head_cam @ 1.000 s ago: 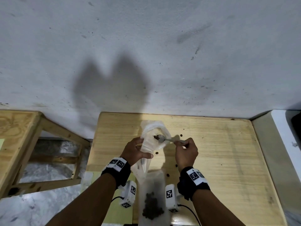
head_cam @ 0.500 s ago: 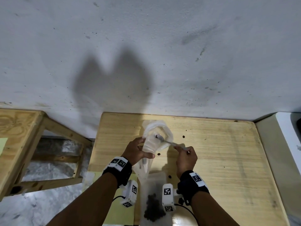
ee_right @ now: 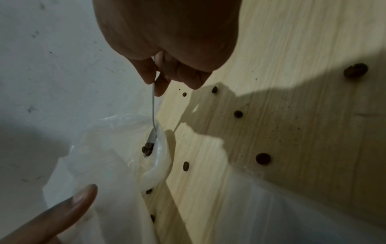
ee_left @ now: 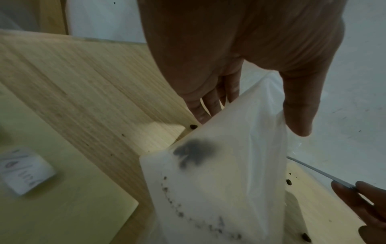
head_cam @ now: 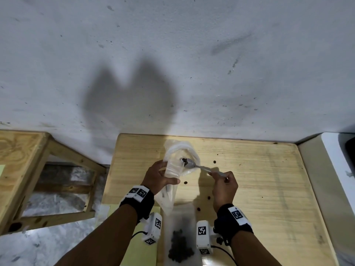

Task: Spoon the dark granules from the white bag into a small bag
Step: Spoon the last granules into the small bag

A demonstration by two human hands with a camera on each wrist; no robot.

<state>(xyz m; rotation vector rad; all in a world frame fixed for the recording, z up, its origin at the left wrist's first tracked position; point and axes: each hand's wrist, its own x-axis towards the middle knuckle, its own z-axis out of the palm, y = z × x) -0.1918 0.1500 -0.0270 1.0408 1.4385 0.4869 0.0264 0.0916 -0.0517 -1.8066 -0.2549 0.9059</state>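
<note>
My left hand (head_cam: 163, 175) grips a thin white plastic bag (head_cam: 172, 167) by its neck and holds it up off the wooden table (head_cam: 249, 179), mouth open and facing away. In the left wrist view the bag (ee_left: 219, 181) shows a dark clump and a line of granules inside. My right hand (head_cam: 223, 177) pinches the handle of a metal spoon (head_cam: 189, 164). The spoon's bowl hangs at the bag's mouth with a few dark granules (ee_right: 147, 149) on it. A second translucent bag (head_cam: 180, 239) lies flat near me, holding a heap of dark granules.
Several loose granules (head_cam: 185, 182) lie scattered on the table around the bags. A pale yellow sheet (head_cam: 134, 252) lies at the near left corner. A wooden frame (head_cam: 25, 169) stands to the left, a white unit (head_cam: 336, 179) to the right, and a wall behind.
The spoon's bowl stayed at the held bag's mouth; half a second ago no granules showed on it, now a few sit on it. My left hand keeps its hold.
</note>
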